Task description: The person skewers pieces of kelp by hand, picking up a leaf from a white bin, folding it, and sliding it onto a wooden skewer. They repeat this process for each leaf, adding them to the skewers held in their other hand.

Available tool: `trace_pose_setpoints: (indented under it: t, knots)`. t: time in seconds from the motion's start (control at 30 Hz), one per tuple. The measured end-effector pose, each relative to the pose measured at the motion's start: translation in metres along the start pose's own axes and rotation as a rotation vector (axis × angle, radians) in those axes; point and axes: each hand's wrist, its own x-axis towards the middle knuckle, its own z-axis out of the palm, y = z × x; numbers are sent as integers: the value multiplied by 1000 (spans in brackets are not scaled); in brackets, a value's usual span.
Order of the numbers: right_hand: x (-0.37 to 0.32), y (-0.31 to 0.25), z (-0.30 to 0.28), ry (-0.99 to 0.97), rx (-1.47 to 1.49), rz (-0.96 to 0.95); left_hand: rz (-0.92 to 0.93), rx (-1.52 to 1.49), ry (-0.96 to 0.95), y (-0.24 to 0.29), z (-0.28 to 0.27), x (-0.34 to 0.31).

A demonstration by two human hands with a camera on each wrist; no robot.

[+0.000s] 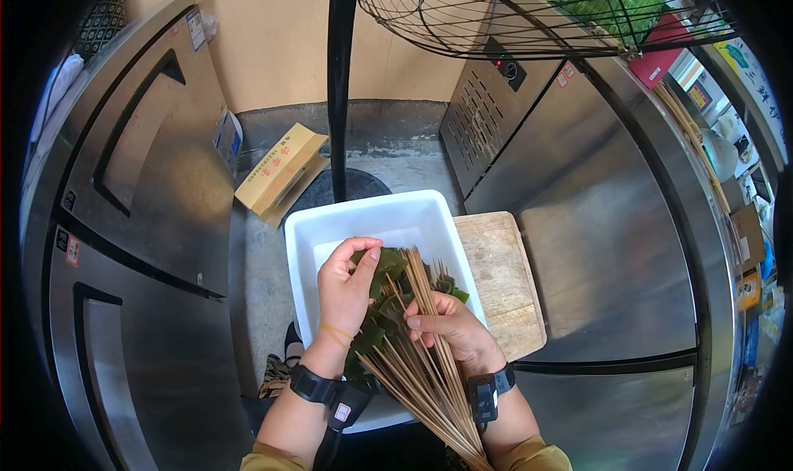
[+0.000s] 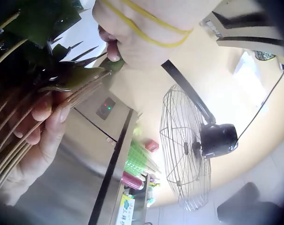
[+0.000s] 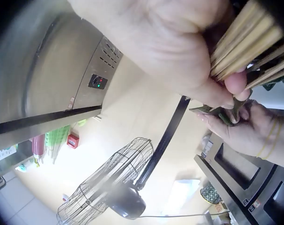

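Note:
My right hand [image 1: 457, 331] grips a bundle of thin bamboo skewers [image 1: 413, 380], their lower ends fanning toward my body. One separate skewer runs forward from its thumb and fingertips. Just ahead, my left hand [image 1: 343, 293] pinches a glossy dark green leafy piece [image 3: 226, 115] at the skewer tips, as the right wrist view shows. More dark green pieces [image 1: 372, 335] are threaded on skewers below both hands, partly hidden by them. All this is over a white plastic tub [image 1: 438, 200]. A yellow rubber band [image 2: 146, 35] circles the left wrist.
A wooden board [image 1: 500, 281] lies right of the tub. Steel cabinets [image 1: 611, 215] flank both sides. Beyond the tub are a cardboard box [image 1: 277, 170] and a black pole [image 1: 339, 91]; a wire fan cage [image 1: 496, 17] hangs over the upper right.

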Motion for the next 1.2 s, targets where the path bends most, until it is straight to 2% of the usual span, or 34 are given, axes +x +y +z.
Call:
trace_pose_setpoints:
  t: [0.27, 0.67, 0.97, 1.2]
  knots:
    - [1, 1, -1, -25, -15, -7, -213, -243, -116, -9, -13, 8]
    - [1, 1, 0, -31, -45, -2, -175, -267, -30, -10, -9, 8]
    - [1, 2, -2, -44, -17, -42, -376, -237, -283, -3, -17, 6]
    - [1, 0, 0, 4, -21, -17, -188, -258, -137, -12, -6, 3]
